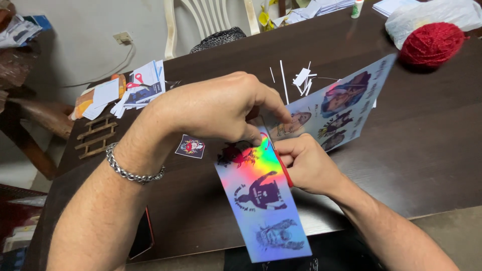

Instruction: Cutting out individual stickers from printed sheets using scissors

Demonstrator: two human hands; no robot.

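My left hand (216, 108) pinches the upper part of a shiny holographic sticker sheet (263, 200) printed with figures; a metal chain bracelet sits on that wrist. My right hand (309, 163) is closed around red-handled scissors (286, 170), whose blade runs up into the sheet between the two hands. The sheet bends: one strip hangs toward me, and the larger part (346, 103) stretches away to the right above the dark wooden table (427, 130).
A cut-out sticker (190, 147) lies on the table near my left wrist. White paper scraps (301, 78) lie behind the hands. A red yarn ball (432, 44) and plastic bag sit far right. Papers and small scissors (135, 88) lie far left. A white chair (211, 20) stands behind.
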